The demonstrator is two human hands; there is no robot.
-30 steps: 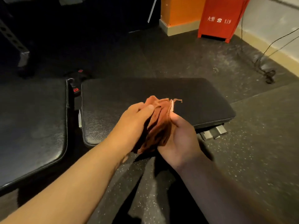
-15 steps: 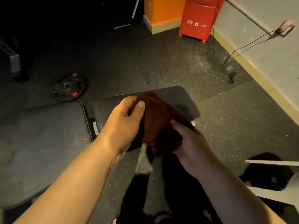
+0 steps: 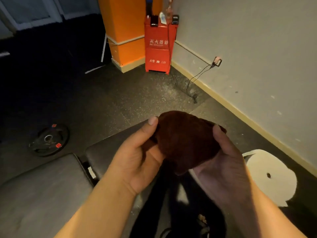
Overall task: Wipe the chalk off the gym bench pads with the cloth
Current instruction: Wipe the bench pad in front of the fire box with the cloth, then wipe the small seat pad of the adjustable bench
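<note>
Cloth [image 3: 184,143] now bunched and lifted clear of the table pads [image 3: 109,145], gripped between left hand [image 3: 137,160] and right hand [image 3: 221,165]; view tilted up. Likely refolding, wiping paused.

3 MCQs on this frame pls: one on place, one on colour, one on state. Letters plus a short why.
1. Where is the weight plate?
A. on the floor, left of the bench pads
B. on the red cabinet
C. in the left hand

2. What colour is the cloth?
A. white
B. dark reddish brown
C. blue

3. How is the cloth held?
A. draped on the paper roll
B. lying flat on a pad
C. bunched between both hands, above the pads

Answers:
1 A: it lies flat on the dark floor beyond the near pad.
2 B: plainly that colour against the grey floor.
3 C: left hand and right hand both grip it.
</note>
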